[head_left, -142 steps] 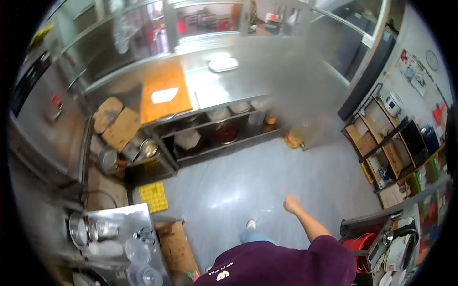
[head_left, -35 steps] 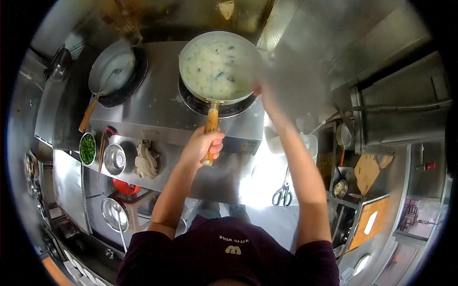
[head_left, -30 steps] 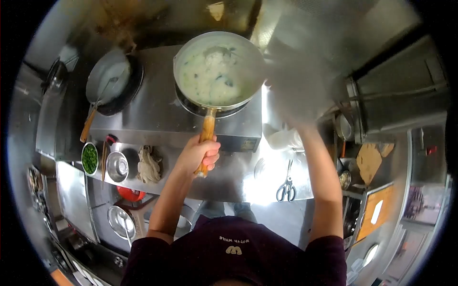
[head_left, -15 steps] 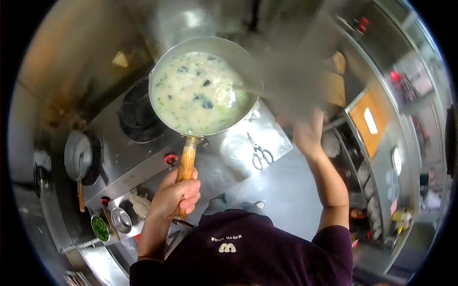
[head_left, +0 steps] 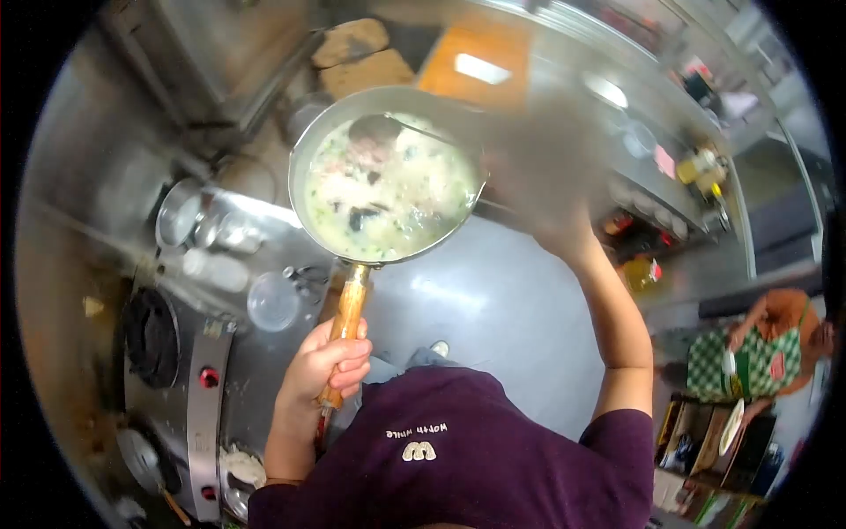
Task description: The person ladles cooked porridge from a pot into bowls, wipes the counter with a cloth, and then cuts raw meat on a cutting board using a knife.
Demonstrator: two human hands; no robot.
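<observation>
Wrapped round the wooden handle of the pot, my left hand (head_left: pixel 330 363) holds it up over the floor. The pale pot (head_left: pixel 304 167) contains a whitish soup (head_left: pixel 414 189) with green bits and dark pieces. A ladle (head_left: pixel 374 130) dips into the soup near the pot's far side, and its thin shaft runs right toward my right hand (head_left: pixel 568 231). A grey blur covers most of that hand, so its fingers and what they hold are hidden.
Left are a steel counter with clear bowls (head_left: pixel 273 301) and scissors (head_left: pixel 304 280), and a stove (head_left: pixel 207 423) with a black burner. Ahead stands a counter with an orange board (head_left: pixel 476 57). On the right, a person in a checked apron (head_left: pixel 745 363) holds a plate (head_left: pixel 731 428).
The view has swung right, away from the stove. The pot has come off the burner with my left hand on its handle. A person has come into view at the right.
</observation>
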